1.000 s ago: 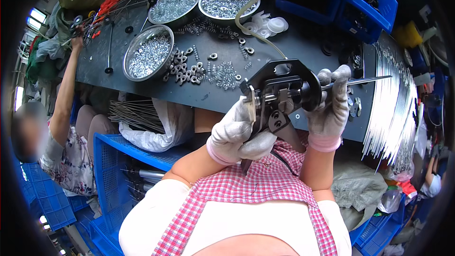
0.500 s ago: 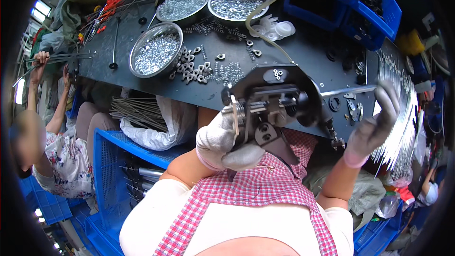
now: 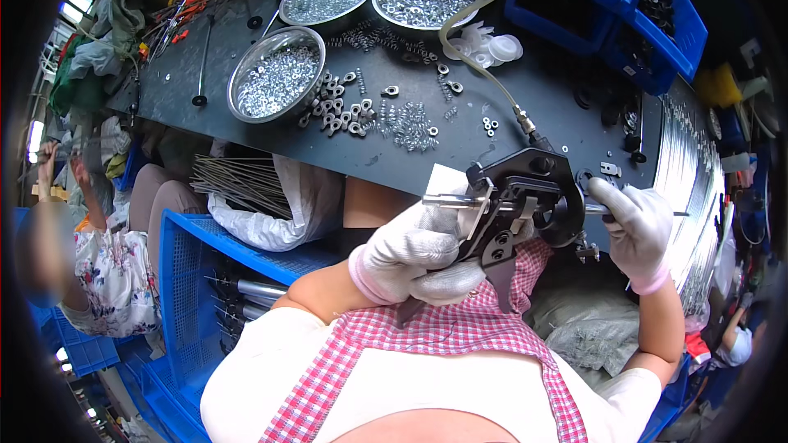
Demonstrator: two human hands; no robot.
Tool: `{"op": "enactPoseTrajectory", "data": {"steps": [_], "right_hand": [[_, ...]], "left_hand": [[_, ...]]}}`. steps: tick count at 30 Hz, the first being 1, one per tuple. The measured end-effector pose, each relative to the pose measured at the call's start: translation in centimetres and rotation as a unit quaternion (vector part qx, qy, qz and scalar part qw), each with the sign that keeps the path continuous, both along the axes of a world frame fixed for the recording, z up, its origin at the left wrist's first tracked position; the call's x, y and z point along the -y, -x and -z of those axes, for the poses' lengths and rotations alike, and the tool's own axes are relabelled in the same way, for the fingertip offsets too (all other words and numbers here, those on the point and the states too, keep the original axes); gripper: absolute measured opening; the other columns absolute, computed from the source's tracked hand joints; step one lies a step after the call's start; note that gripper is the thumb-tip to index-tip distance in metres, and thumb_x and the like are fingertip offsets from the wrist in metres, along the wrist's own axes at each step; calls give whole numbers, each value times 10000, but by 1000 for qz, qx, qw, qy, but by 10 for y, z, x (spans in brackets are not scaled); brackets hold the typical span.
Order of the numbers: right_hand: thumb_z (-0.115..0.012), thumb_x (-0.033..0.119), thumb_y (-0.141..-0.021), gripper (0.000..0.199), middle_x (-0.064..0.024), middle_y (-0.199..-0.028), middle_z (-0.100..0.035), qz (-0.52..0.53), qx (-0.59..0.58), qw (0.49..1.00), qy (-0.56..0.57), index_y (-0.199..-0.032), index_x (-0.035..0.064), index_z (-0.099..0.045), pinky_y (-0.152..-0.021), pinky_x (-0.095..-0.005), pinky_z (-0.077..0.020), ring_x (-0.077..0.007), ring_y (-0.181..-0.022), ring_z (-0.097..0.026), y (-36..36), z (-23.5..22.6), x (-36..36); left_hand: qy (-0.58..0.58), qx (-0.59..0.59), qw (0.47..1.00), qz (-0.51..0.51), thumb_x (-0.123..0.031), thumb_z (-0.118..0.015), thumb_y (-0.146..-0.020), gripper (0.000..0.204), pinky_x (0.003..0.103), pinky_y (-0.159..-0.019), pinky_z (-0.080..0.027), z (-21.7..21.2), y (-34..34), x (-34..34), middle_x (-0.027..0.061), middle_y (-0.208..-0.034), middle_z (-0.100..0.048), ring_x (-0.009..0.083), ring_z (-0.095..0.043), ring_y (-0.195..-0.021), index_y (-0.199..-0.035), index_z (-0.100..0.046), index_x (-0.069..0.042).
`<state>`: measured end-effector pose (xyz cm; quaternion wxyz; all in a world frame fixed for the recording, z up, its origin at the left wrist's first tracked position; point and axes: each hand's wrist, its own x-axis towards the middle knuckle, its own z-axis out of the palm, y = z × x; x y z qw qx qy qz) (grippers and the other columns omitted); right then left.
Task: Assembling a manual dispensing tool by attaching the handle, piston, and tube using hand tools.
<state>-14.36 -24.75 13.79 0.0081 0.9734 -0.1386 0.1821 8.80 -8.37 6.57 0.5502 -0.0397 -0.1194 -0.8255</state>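
My left hand [image 3: 427, 254] is wrapped around a black metal caulking gun body [image 3: 529, 189], with its pale handle and trigger part hanging below over the checked apron. A shiny metal rod [image 3: 455, 201] sticks out of the body's left side, above my left fingers. To the right of the body, my right hand [image 3: 640, 230] pinches a thin metal rod [image 3: 597, 208] that meets the body; how far it reaches inside is hidden. Both hands wear whitish gloves. A hose fitting [image 3: 525, 121] comes down just behind the gun body.
Steel bowls [image 3: 277, 78] of small metal parts stand on the dark table [image 3: 320, 160]. Ring-ended parts [image 3: 341, 107] and springs [image 3: 406, 123] lie nearby. Blue bins [image 3: 566, 8] stand behind; a rod bundle [image 3: 685, 156] lies right. Another person [image 3: 111, 279] sits at the left.
My right hand has come inward and down, from raised with spread fingers to pinching the rod. The gun body has tilted and shifted right, uncovering the hose fitting.
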Motion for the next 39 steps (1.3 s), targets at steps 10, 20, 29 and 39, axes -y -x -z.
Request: {"op": "enactPoseTrajectory", "data": {"steps": [10,20,29,39], "right_hand": [[-603,271,-926,273,-147,-775,-625,-57,4,910,-411,-1009,12,-624,-671,-332,-503,-312,-711,-639,-16,1,-11],[-685,119,-762,133,-96,-719,-600,-13,33,976,-217,-870,81,-618,-613,-400,-466,-315,-700,-613,-19,32,-17],[-694,184,-730,162,-31,-676,-573,32,80,996,-22,-865,121,-628,-620,-334,-413,-221,-636,-580,-6,43,-66],[-675,307,-887,353,-53,-817,-624,-80,494,623,-601,-980,-5,-540,-614,-200,-493,-98,-675,-613,-13,87,-131]], "left_hand": [[-58,10,997,50,-201,-704,-804,824,222,-394,-373,15,7,9,280,-1258,-496,89,-479,-459,-1433,-232,44],[105,-95,989,53,-227,-622,-892,659,207,-375,-254,62,21,11,95,-1030,-596,46,-366,-404,-1434,-302,-33],[-13,-71,995,-64,-169,-673,-830,787,194,-374,-286,60,42,-45,159,-1428,-391,51,-405,-426,-1491,-246,-132],[29,-89,994,-55,-206,-650,-857,767,169,-363,-313,64,61,-69,227,-1392,-409,35,-419,-441,-1471,-228,-27]]}}
